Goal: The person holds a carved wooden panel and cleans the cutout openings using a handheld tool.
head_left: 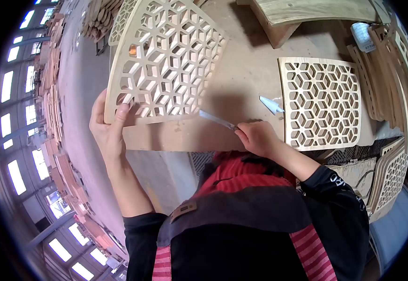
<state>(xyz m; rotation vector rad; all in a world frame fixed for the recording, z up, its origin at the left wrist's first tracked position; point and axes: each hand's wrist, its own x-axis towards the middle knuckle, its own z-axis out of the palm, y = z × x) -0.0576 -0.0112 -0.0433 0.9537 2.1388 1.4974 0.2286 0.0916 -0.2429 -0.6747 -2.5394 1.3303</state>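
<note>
A lattice-cut wooden panel [164, 122] is tilted up from the table on the left. My left hand [112, 122] grips its lower left corner, the thumb over the front face and the fingers behind the edge. My right hand [259, 137] is closed around the end of a thin, pale grey-blue, blade-like tool [215, 118]. The tool's far tip lies at the panel's lower right corner; whether it touches the wood I cannot tell. A pale blue pointed piece [270, 105] rests on the table beside a second lattice panel [324, 104], which lies flat to the right.
Behind stands a curved wooden piece [314, 13]. Curved wooden parts [370, 79] are stacked at right, with a white-and-blue roll or cup [363, 36] beside them. More lattice panels [391, 175] lean at lower right. The brown tabletop [166, 136] ends just before my body.
</note>
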